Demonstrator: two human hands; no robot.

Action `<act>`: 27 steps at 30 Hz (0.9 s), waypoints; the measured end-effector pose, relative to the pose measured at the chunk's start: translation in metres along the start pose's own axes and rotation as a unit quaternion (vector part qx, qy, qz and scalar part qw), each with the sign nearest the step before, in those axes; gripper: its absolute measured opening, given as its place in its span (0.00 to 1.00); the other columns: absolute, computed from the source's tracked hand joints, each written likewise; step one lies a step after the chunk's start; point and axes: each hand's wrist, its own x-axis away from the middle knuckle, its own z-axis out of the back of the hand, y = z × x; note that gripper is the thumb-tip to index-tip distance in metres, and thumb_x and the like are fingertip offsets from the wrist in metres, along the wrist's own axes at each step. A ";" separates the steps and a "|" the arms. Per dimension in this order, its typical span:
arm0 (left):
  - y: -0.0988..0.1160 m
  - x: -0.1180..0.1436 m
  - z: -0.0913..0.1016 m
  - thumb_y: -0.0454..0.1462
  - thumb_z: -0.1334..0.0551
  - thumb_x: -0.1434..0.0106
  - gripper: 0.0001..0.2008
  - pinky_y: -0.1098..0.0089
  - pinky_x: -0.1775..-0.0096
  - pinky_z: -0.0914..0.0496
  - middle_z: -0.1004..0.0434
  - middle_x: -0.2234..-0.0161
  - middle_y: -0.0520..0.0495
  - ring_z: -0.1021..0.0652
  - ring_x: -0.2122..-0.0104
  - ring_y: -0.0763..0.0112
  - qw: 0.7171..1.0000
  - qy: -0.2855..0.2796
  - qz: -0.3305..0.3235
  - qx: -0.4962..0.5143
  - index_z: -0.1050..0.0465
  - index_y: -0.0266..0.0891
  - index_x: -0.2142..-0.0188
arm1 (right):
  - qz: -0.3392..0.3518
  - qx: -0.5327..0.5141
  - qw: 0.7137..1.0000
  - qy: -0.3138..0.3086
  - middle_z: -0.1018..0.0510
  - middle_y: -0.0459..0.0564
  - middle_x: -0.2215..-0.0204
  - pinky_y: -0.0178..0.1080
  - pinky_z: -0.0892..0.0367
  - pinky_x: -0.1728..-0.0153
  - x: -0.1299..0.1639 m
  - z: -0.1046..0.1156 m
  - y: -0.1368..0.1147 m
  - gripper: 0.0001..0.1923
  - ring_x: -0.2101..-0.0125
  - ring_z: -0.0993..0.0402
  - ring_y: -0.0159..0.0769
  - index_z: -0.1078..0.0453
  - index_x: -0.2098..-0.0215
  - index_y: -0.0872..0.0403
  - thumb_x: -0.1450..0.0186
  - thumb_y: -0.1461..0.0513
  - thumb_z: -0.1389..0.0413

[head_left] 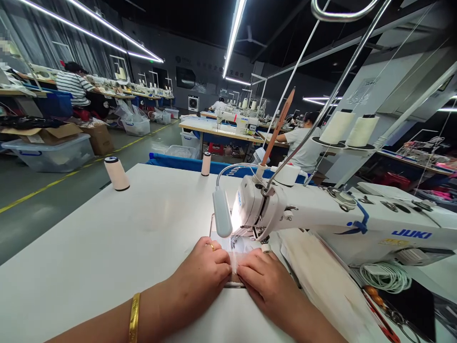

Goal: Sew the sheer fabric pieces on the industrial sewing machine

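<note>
A white sewing machine (303, 209) stands on the right of the white table, its lit lamp (223, 214) beside the needle area. Just in front of the presser foot (233, 242) lies a strip of thin pale fabric (234, 263). My left hand (210, 264), with a ring on one finger, pinches the fabric's left side, fingers closed. From the right, my right hand (264, 274) has its bent fingers closed on the same fabric. The fingertips of both hands partly hide the cloth.
Two thread cones, one near the left edge (117, 174) and one at the back (206, 164), stand on the table (107, 247). Right of the hands lie beige fabric (321, 276), a coil of white cord (385, 277) and red-handled snips (382, 317). Other people sit at machines beyond.
</note>
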 end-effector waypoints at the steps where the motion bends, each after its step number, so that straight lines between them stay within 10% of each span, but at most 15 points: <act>1: 0.000 0.002 0.000 0.25 0.40 0.35 0.11 0.60 0.59 0.38 0.22 0.69 0.53 0.26 0.66 0.65 1.000 -0.006 -0.001 0.001 0.31 0.41 0.70 | -0.003 0.002 1.000 -0.001 0.23 0.44 0.66 0.40 0.43 0.62 0.000 0.001 0.000 0.11 0.65 0.31 0.38 0.32 0.63 0.51 0.31 0.73 0.44; 21: -0.002 -0.014 0.007 0.33 0.34 0.37 0.05 0.61 0.61 0.37 0.24 0.62 0.48 0.27 0.64 0.61 0.988 -0.088 0.126 0.005 0.30 0.40 0.64 | -0.037 -0.019 0.999 0.031 0.24 0.45 0.70 0.41 0.40 0.68 -0.009 -0.015 0.007 0.15 0.69 0.29 0.39 0.32 0.65 0.50 0.25 0.72 0.52; 27: -0.007 -0.022 -0.007 0.37 0.36 0.34 0.06 0.58 0.58 0.35 0.26 0.63 0.46 0.28 0.62 0.58 0.989 -0.017 0.147 0.005 0.31 0.40 0.66 | -0.083 -0.051 0.991 0.089 0.19 0.48 0.66 0.41 0.34 0.65 -0.012 -0.018 0.007 0.13 0.66 0.24 0.40 0.28 0.58 0.50 0.22 0.68 0.53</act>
